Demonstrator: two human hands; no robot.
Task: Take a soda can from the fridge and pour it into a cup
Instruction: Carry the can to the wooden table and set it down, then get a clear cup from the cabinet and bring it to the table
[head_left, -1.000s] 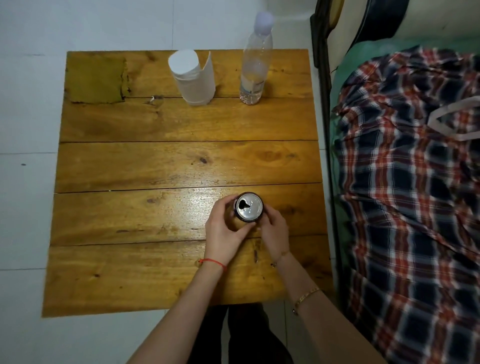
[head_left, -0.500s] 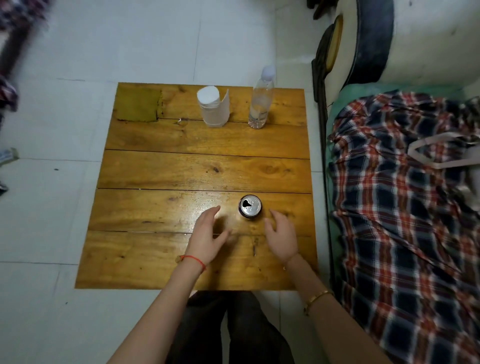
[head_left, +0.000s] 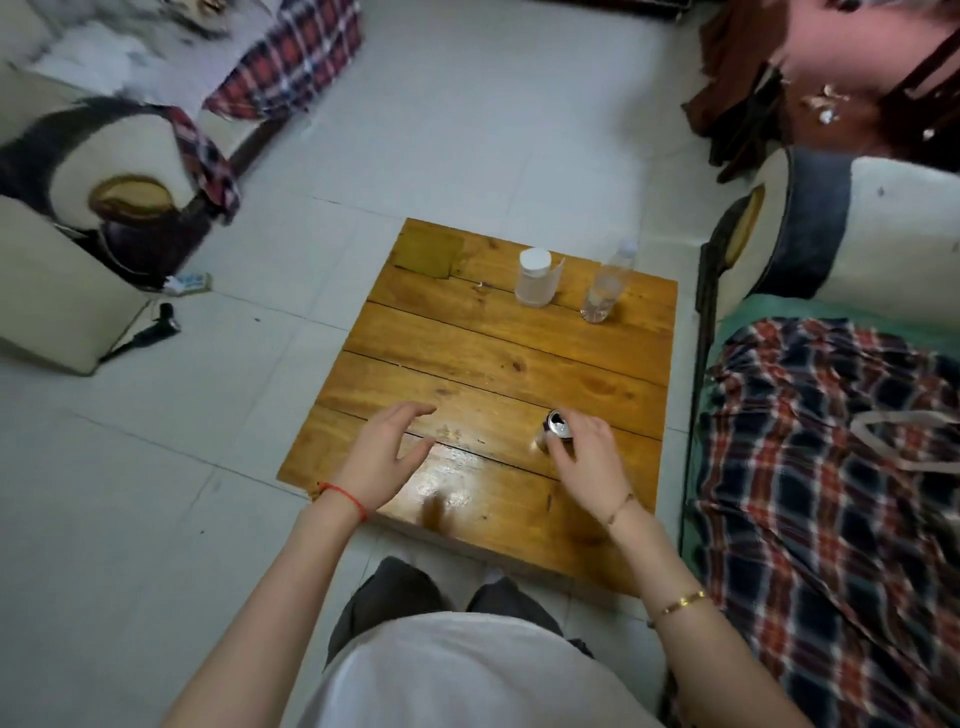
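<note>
An opened soda can stands upright on the near right part of the low wooden table. My right hand wraps around the can from the near side. My left hand hovers over the table's near left part, fingers spread, holding nothing. A white cup-like container stands at the table's far edge, well away from both hands.
A clear plastic water bottle stands right of the white container. A plaid-covered bed runs along the table's right side. A beige sofa sits at the left, with small items on the tiled floor.
The view pulled back and rose. My right hand closed around the can after both hands had released it. My left hand moved left, away from the can.
</note>
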